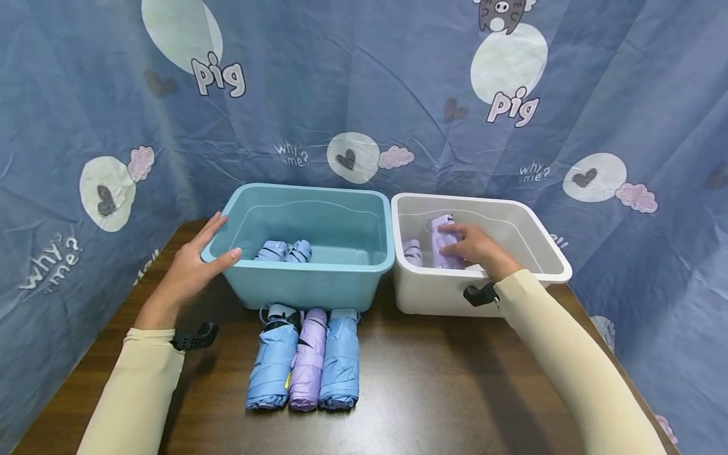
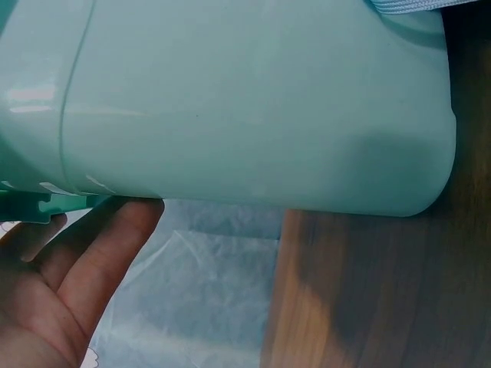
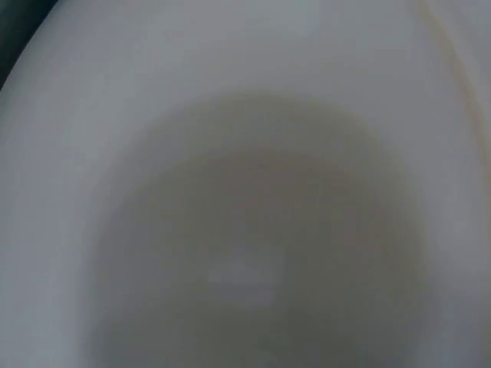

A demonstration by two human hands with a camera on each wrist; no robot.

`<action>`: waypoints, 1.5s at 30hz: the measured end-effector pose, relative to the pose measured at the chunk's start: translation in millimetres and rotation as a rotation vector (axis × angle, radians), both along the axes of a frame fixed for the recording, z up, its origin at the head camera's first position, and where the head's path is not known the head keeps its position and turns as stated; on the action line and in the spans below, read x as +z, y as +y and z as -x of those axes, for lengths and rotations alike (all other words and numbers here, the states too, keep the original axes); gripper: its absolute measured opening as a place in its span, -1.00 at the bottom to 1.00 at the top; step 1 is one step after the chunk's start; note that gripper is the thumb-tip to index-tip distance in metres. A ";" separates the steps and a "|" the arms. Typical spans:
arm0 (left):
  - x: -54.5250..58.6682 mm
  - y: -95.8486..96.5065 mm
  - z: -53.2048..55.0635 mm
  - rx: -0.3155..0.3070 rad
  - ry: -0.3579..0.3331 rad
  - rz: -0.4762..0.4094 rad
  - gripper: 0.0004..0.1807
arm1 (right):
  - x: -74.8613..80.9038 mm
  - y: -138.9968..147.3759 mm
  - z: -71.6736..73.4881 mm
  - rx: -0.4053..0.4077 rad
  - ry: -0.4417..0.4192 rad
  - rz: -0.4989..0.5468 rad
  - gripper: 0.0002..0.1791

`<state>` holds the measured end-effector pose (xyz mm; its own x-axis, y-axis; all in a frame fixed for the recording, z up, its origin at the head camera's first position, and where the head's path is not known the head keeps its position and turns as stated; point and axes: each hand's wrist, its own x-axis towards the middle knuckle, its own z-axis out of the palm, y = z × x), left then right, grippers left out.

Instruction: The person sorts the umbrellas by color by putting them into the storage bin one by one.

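My right hand [image 1: 480, 248] reaches into the white bin [image 1: 449, 294] and holds a folded purple umbrella [image 1: 443, 243] upright, thumb and fingers on its side. A second purple umbrella [image 1: 412, 253] is to its left in that bin. At the left corner of the teal bin [image 1: 307, 281], my left hand [image 1: 190, 268] rests with thumb spread along the front rim and fingers by the side rim. From the left wrist, its straight fingers [image 2: 115, 245] touch the bin's outer wall. Two folded blue umbrellas [image 1: 272, 251] are inside the teal bin. The right wrist view is only a blurred pale surface.
Before the teal bin, a blue umbrella [image 1: 273, 366], a purple umbrella [image 1: 308, 366] and another blue umbrella [image 1: 340, 363] lie side by side on the brown wooden table [image 1: 421, 392]. A blue patterned cloth [image 1: 364, 82] hangs behind the bins and down both sides.
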<state>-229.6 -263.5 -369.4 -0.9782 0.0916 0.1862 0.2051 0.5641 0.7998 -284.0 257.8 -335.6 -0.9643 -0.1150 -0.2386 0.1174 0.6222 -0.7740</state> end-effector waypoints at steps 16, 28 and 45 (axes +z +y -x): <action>1.5 1.1 -1.1 0.000 0.000 -0.004 -0.12 | 0.3 1.3 -1.2 0.052 -0.068 -0.233 -0.28; 3.0 3.0 -1.5 0.005 0.003 -0.007 -0.12 | 0.4 0.5 -0.8 0.077 -0.077 -0.347 -0.31; 2.5 1.9 -1.0 -0.004 -0.003 -0.013 -0.14 | 3.6 -0.4 0.0 0.025 -0.109 -0.309 -0.27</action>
